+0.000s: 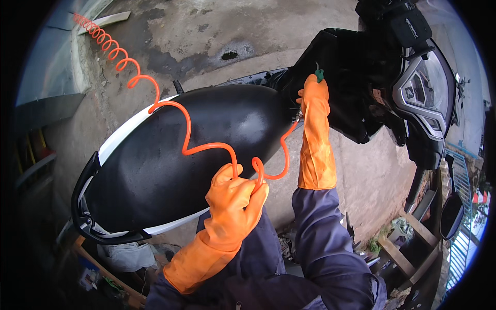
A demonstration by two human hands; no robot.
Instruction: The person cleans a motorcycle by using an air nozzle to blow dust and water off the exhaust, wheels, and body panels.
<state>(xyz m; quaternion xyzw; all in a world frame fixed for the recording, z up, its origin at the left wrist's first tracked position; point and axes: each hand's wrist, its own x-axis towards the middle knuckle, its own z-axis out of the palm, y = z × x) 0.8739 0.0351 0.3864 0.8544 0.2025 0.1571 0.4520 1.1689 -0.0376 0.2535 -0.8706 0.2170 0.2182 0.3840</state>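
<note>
Both my hands wear orange rubber gloves. My left hand [234,197] grips a loop of the coiled orange air hose [209,146] just over the near edge of the black scooter seat [186,155]. My right hand [314,93] is closed around a green air blow gun [319,74], its thin nozzle pointing away from me. Most of the gun's body is hidden in the glove. A metal coupling [298,115] joins the hose to it beside my wrist. The right hand is above the scooter's black step-through, in front of the seat.
The scooter's instrument cluster [420,87] and handlebar are at the right, with a mirror [452,215] below. A black grab rail [83,217] curves around the seat's tail. Beyond lies stained concrete floor [186,31] with a small hole. A wooden frame [399,255] stands lower right.
</note>
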